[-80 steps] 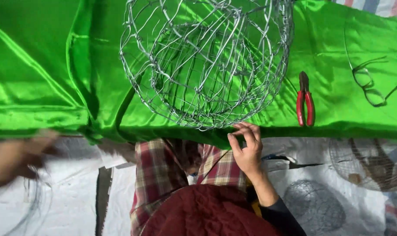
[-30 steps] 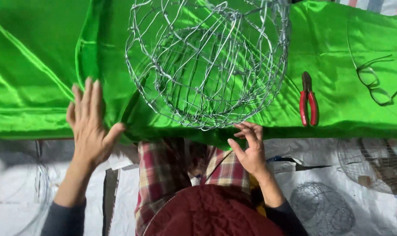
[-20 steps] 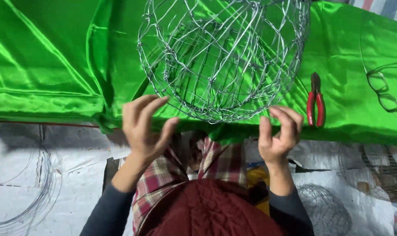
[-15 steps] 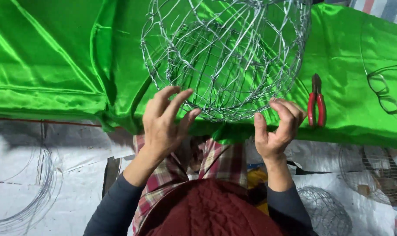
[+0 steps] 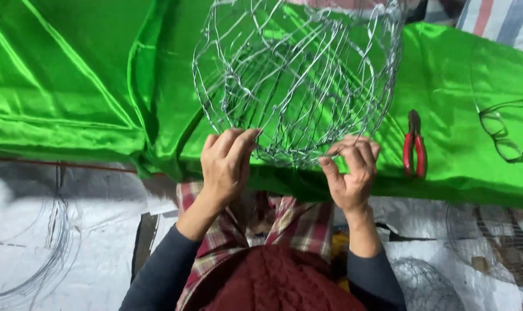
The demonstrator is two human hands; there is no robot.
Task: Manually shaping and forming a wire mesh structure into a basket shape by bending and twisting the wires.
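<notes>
Hands at the near rim of the wire-mesh globe (image 5: 299, 80), which rests on green satin cloth (image 5: 88, 86): your left hand (image 5: 225, 167) and right hand (image 5: 350, 173) both pinch its lowest wires. Keep fingertips on separate strands, pressing evenly. Half a second earlier, both hands sat lower, fingers looser.

Surface: green satin cloth (image 5: 71, 86), creased, covering the support.
On the cloth: round wire frame (image 5: 299, 80); red-handled pliers (image 5: 414, 151) to its right; bent wire pieces (image 5: 503, 132) farther right.
</notes>
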